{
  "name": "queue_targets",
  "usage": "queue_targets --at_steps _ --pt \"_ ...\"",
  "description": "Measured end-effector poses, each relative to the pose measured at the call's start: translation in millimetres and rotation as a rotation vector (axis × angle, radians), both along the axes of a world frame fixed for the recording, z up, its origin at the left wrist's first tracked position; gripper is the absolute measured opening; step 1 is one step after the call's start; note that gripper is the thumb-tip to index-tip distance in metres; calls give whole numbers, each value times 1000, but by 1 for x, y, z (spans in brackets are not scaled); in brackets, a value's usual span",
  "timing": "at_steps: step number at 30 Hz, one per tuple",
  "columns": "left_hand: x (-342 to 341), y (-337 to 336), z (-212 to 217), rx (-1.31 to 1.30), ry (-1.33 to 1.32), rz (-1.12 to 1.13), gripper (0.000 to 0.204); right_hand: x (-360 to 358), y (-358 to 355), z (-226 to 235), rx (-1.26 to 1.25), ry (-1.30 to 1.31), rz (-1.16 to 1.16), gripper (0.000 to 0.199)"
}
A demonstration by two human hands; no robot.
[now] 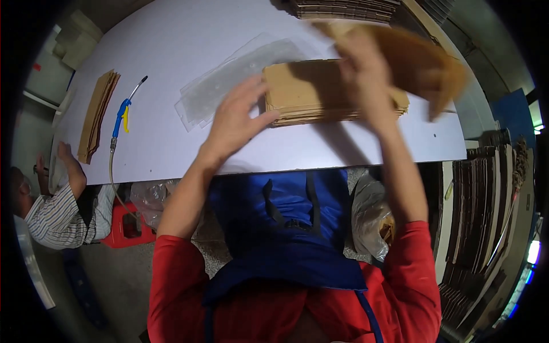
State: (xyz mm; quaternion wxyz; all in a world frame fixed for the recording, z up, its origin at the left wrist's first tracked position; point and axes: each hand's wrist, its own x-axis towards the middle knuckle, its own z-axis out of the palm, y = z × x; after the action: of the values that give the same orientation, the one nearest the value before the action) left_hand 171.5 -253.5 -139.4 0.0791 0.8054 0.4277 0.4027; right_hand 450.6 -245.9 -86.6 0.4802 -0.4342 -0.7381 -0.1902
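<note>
Red-sleeved right hand [366,74] lifts one flat brown cardboard sheet [412,57] (blurred; finger grip cannot be told) above the stack of brown cardboard sheets [303,94] on the white table [171,51]. Left hand [234,120], fingers spread, steadies that stack; most sheets remain.

My right hand [366,68] held matt brown cardboard [417,57]; the stack [309,91] looked rough, the bags [229,80] were glossy clear plastic.

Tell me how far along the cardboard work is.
Looks done: possibly the small cardboard pile at the table's left end. In hand: the right hand lifts a blurred cardboard sheet while the left hand steadies the stack. Left: that stack.
</note>
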Motion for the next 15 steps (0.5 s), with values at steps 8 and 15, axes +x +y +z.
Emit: queue_targets --at_steps 8,15 --pt "-5 23 -10 172 84 -162 37 -48 -10 -41 -482 127 117 31" --pt "-21 54 -24 346 221 -249 34 -56 -28 -7 -975 315 27 35"
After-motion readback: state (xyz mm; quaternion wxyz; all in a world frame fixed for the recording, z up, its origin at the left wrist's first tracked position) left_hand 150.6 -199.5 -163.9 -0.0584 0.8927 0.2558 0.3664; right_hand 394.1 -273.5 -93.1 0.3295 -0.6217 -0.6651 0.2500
